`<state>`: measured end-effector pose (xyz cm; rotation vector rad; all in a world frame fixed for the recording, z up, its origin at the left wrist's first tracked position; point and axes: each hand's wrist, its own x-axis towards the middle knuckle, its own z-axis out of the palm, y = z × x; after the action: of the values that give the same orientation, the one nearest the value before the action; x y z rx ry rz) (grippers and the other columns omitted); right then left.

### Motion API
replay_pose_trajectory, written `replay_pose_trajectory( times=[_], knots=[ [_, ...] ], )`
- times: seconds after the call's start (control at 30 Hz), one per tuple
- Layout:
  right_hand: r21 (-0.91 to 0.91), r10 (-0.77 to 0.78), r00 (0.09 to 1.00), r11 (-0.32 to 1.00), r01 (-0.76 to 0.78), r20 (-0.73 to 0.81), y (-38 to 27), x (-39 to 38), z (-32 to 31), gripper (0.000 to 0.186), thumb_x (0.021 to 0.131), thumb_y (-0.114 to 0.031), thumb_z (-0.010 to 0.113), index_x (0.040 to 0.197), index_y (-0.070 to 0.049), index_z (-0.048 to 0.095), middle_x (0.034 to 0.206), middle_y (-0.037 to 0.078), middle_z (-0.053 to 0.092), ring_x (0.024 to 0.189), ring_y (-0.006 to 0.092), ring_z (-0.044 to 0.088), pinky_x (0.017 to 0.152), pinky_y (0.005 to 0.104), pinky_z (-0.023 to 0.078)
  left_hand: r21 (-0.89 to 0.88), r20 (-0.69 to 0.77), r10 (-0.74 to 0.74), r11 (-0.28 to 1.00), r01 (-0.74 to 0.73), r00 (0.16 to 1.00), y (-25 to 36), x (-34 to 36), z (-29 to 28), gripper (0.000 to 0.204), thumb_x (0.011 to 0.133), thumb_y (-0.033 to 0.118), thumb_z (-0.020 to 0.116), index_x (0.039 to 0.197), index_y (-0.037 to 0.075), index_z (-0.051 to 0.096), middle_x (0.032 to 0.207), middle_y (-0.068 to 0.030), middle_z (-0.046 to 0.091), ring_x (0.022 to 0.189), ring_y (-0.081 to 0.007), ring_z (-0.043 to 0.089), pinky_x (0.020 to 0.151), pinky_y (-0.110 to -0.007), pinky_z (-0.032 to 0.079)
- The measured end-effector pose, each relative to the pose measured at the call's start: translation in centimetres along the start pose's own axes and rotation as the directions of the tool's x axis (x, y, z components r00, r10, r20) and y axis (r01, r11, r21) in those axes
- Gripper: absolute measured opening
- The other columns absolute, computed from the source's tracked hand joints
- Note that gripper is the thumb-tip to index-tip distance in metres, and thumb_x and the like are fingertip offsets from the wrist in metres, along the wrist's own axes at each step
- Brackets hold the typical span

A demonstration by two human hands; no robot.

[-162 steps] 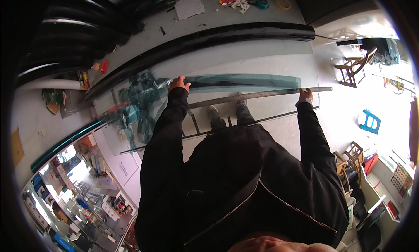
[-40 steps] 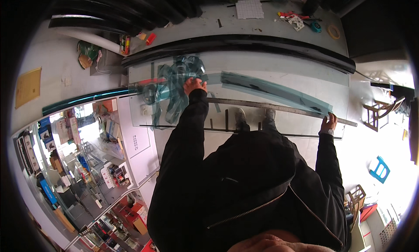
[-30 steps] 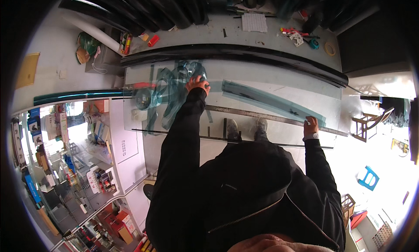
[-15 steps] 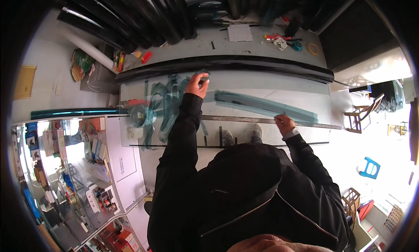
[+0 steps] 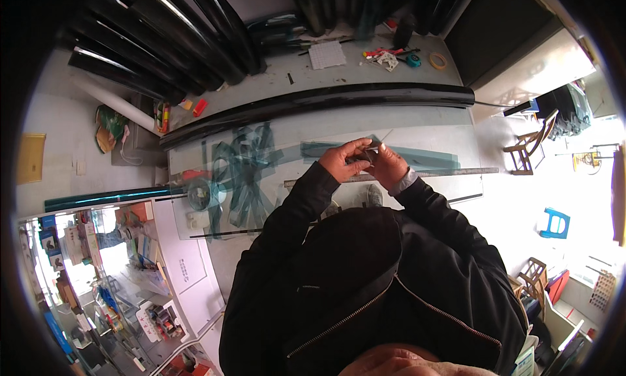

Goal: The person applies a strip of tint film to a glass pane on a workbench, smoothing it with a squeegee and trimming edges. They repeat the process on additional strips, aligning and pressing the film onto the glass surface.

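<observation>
My left hand [image 5: 339, 161] and my right hand [image 5: 391, 169] meet over the glass-topped table. Their fingers are closed on a small dark piece [image 5: 372, 154], too small and covered to name. Beneath and beyond the hands lie long strips of blue-green tinted film [image 5: 430, 159], partly hidden by them. A loose tangle of film strips [image 5: 244, 180] is heaped left of my left hand. A long metal straightedge [image 5: 456, 173] runs crosswise under the hands, its middle covered by them.
Across the table behind the hands lies a long black film roll [image 5: 319, 100]. More dark rolls [image 5: 176, 34] lean at the back left. Farther back are a white gridded sheet [image 5: 327, 55], a tape roll [image 5: 437, 60] and small tools. A glass display case [image 5: 98, 272] stands left.
My left hand has come right and nearer from the far side of the table. My right hand has moved left to meet it, and both now grip the small dark piece. The view has shifted.
</observation>
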<state>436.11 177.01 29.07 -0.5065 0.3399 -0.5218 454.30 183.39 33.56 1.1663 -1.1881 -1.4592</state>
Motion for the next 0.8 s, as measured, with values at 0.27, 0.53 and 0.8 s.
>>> replay_pose_trajectory(
  times=[0.27,0.53,0.8],
  knots=[
    [-0.011,-0.190,0.923,0.980,0.198,-0.334,-3.6,-3.1,-4.9,0.019,0.094,-0.027,0.061,0.102,-0.011,0.065,0.094,0.003,0.067,0.089,0.0167,0.062,0.078,0.0367,0.048,0.179,0.044,-0.165,0.972,0.155,0.985,-3.3,0.4,-1.8,0.045,0.088,0.016,0.070,0.129,0.006,0.055,0.090,-0.0013,0.065,0.068,-0.0069,0.057,0.064,-0.023,0.048],
    [-0.055,-0.349,0.700,0.912,0.406,-0.623,-7.0,-7.8,-13.8,0.011,0.088,-0.017,0.067,0.095,-0.009,0.067,0.086,0.003,0.066,0.076,0.0194,0.059,0.066,0.0365,0.046,0.298,-0.080,-0.238,0.921,0.251,0.968,-7.6,0.2,-8.2,0.020,0.089,0.021,0.070,0.101,0.005,0.067,0.078,0.0021,0.065,0.066,-0.0050,0.056,0.060,-0.023,0.047],
    [-0.128,-0.383,0.571,0.891,0.435,-0.726,-7.9,-11.5,-20.1,0.010,0.087,-0.017,0.068,0.093,-0.010,0.065,0.084,0.004,0.064,0.075,0.0198,0.060,0.064,0.0358,0.047,0.552,-0.178,-0.219,0.785,0.281,0.959,-12.5,1.3,-12.2,0.019,0.087,0.020,0.071,0.100,0.007,0.068,0.081,-0.0004,0.067,0.073,-0.0088,0.060,0.068,-0.027,0.051]
  ],
)
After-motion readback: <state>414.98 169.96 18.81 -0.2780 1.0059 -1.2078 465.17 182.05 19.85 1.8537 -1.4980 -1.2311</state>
